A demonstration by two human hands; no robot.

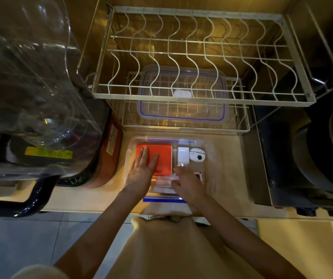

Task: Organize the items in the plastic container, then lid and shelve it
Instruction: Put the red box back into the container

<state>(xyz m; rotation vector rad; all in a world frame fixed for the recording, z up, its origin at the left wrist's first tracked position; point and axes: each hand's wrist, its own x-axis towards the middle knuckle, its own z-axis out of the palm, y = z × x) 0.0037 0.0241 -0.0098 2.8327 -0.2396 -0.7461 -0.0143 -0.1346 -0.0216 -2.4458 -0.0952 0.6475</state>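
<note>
Head view: plastic container (128, 158) sitting on counter (228, 168), lid (182, 96) lying on wire shelf (242, 125). Left hand (141, 172) pressing red box (161, 158), fingers spread; right hand (188, 185) arranging packets, grip unclear. Organizing ongoing; fetching lid likely following.

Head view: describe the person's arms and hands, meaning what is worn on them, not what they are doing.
Both arms are bare from the bottom of the frame to the fingertips; no sleeves show. The left hand and right hand wear no gloves, and no rings, watch or bracelet can be seen. The dim, warm light blurs finer detail.
</note>
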